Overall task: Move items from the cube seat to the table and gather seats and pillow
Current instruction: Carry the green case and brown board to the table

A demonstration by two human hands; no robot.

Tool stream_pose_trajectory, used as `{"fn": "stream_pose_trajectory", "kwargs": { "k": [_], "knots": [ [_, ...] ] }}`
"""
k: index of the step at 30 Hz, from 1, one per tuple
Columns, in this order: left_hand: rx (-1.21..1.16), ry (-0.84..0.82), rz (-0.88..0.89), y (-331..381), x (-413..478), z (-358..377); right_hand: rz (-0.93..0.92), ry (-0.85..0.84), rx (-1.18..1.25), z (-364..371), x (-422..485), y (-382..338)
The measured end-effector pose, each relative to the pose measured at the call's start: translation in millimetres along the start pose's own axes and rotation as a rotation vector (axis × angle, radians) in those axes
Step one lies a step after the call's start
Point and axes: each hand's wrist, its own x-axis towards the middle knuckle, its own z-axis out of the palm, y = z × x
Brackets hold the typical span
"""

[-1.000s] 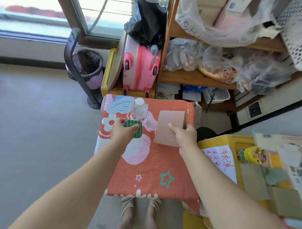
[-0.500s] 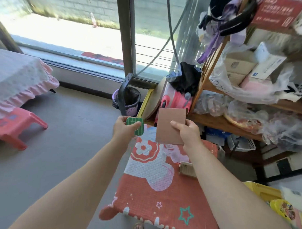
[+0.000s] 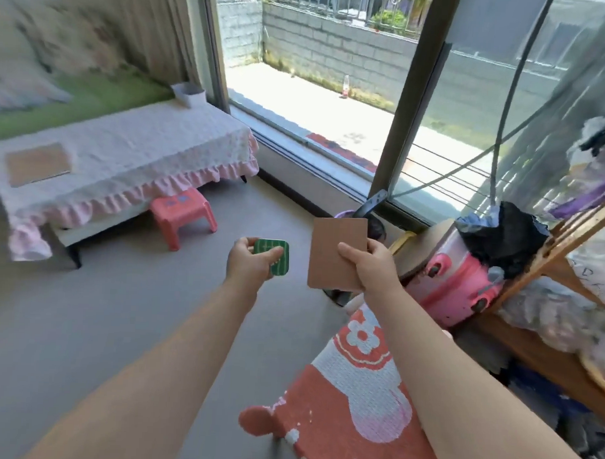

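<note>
Brown board (image 3: 331,251) and green striped pad (image 3: 281,264), head view, the only view.

Location: both items are off the cube seat (image 3: 342,412) and in the air at mid-frame. The seat's orange-red cover shows at lower right. The table (image 3: 142,148), under a white cloth with a pink frill, sits at upper left, well apart from both hands.

Hands: the left hand (image 3: 248,265) pinches the green pad, thumb across its face, fingers behind. The right hand (image 3: 373,269) grips the brown board at its right edge near the lower corner, thumb on the front.

Handling (judgement): the board looks thin, flat, stiff and light, since it stands without sagging from a one-edge grip. An edge pinch suffices, though a hold nearer the middle of the edge would twist less. The pad looks small and light, possibly soft, and I cannot tell the material. Neither looks fragile or slippery.

Orientation: the board is a rectangle. Its long axis runs roughly top to bottom of the frame, leaning slightly, with the broad face toward the camera. The pad is near square with rounded corners and no clear long axis. Its stripes run top to bottom, face toward the camera.

Also on the table: a second brown board (image 3: 37,163) lying flat at far left, and a white cup (image 3: 189,95) at the far end. A pink stool (image 3: 183,213) stands just beside the table's frill.
</note>
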Motion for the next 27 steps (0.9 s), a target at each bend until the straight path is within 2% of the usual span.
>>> {"fn": "stream_pose_trajectory", "kwargs": {
  "k": [6,7,9,13,22,27],
  "knots": [
    [-0.063,0.181,0.03,1,9,-67,-0.013,-0.174,-0.065,73,10,-5],
    [-0.092,0.26,0.04,2,21,-100,-0.013,-0.245,-0.09,112,10,-5],
    [-0.108,0.31,0.049,2,31,-125,-0.001,-0.291,-0.098,140,9,-6],
    [-0.113,0.317,0.07,5,39,-144,0.007,-0.301,-0.081,166,20,-4],
    [-0.172,0.446,0.078,29,128,-274,-0.012,-0.41,-0.144,331,53,-24],
    [-0.188,0.48,0.083,44,170,-320,-0.008,-0.448,-0.15,396,72,-29]
  ]
}}
